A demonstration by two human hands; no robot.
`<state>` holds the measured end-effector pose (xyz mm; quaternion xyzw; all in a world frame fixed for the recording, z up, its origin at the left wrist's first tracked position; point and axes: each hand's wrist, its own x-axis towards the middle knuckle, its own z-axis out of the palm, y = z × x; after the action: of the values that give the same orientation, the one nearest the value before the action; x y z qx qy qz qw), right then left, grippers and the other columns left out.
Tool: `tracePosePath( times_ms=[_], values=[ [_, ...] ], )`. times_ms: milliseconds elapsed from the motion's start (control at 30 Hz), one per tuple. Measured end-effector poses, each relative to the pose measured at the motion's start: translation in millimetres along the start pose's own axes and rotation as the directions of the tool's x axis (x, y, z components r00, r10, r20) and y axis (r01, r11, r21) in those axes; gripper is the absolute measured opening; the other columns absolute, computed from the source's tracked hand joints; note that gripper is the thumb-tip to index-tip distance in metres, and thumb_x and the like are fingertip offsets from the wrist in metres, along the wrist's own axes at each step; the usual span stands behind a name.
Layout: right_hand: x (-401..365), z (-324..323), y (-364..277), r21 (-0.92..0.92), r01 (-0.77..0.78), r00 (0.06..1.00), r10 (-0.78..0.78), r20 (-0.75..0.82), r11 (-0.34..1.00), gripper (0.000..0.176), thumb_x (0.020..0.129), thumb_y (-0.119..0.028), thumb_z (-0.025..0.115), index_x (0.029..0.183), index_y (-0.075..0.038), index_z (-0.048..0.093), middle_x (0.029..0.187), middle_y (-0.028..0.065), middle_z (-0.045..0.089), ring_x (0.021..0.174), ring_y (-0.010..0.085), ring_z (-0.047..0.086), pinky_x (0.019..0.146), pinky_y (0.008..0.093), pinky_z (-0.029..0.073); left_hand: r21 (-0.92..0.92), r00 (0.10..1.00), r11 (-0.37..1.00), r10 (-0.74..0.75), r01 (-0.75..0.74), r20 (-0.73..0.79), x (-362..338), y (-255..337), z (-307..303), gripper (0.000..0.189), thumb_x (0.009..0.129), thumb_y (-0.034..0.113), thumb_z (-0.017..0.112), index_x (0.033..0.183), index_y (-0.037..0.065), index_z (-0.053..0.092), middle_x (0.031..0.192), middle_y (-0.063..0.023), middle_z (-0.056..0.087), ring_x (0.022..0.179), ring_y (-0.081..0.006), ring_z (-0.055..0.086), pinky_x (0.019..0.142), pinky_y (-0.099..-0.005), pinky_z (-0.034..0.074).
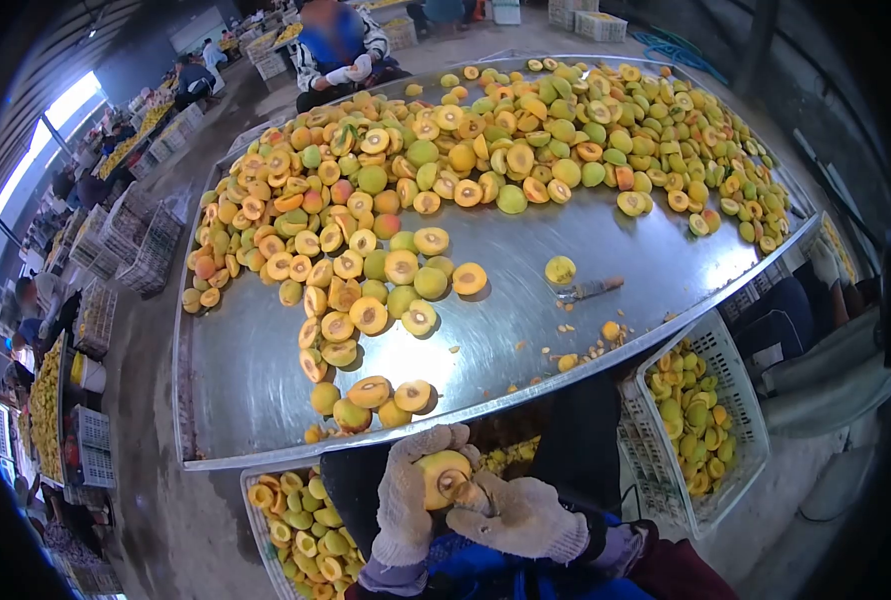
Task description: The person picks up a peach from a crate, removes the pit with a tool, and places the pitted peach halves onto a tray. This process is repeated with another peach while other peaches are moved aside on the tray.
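My left hand (406, 500), in a pale knitted glove, is wrapped round a halved yellow fruit (444, 474) just off the near edge of the metal table (506, 270). The cut face of the fruit shows its brown centre. My right hand (521, 515), gloved too, is closed against that centre; a small tool seems to be in its fingers, but I cannot make it out. On the table, halved fruits (370, 392) lie close beyond my hands. A knife-like tool with a brown handle (606, 285) rests beside a single fruit (560, 269).
Piled fruit (526, 130) covers the table's far side. Below the near edge stand a crate of fruit halves (256, 510) on the left and another crate (751, 420) on the right. A gloved co-worker (341, 50) sits beyond the table. Stacked crates (126, 230) stand at left.
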<state>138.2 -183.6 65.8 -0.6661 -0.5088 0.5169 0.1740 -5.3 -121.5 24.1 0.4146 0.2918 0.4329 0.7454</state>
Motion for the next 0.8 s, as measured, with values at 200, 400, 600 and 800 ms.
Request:
tracePosePath(
  times_ms=[200,400,600,800],
  values=[
    [-1,4,9,0.050,0.139,0.990,-0.139,-0.007,0.989,0.057,0.085,-0.060,0.056,0.116,-0.012,0.053,0.079,0.0158,0.066,0.082,0.0346,0.066,0.073,0.0401,0.052,0.178,0.993,0.977,0.117,-0.116,0.004,-3,5,10,0.063,0.099,0.049,0.042,0.125,-0.007,0.049,0.121,-0.0217,0.057,0.102,-0.0281,0.061,0.090,-0.0381,0.049],
    [-4,-4,8,0.165,0.055,0.980,-0.085,0.179,0.985,0.049,0.090,-0.053,0.054,0.117,-0.013,0.055,0.082,0.0107,0.066,0.080,0.0309,0.066,0.068,0.0358,0.052,0.362,0.938,0.910,-0.285,0.200,0.198,20,41,3,0.058,0.101,0.044,0.038,0.116,-0.009,0.058,0.107,-0.0162,0.064,0.100,-0.0216,0.061,0.090,-0.0313,0.047],
    [-6,1,21,0.556,-0.047,0.932,-0.163,0.323,0.830,0.039,0.093,-0.046,0.056,0.112,-0.012,0.058,0.069,0.0014,0.060,0.062,0.0141,0.060,0.058,0.0258,0.046,0.500,0.987,0.862,0.001,-0.081,0.158,5,20,8,0.052,0.099,0.042,0.043,0.114,-0.006,0.059,0.107,-0.0157,0.064,0.091,-0.0217,0.064,0.081,-0.0335,0.051],
    [-3,-7,21,0.579,-0.186,0.875,-0.134,0.466,0.794,0.033,0.095,-0.041,0.056,0.108,-0.011,0.058,0.066,-0.0013,0.056,0.058,0.0088,0.054,0.054,0.0243,0.042,0.141,0.994,0.990,0.012,-0.027,0.104,4,19,20,0.044,0.097,0.028,0.050,0.128,-0.003,0.048,0.122,-0.0175,0.058,0.110,-0.0254,0.060,0.093,-0.0366,0.048]
  ],
)
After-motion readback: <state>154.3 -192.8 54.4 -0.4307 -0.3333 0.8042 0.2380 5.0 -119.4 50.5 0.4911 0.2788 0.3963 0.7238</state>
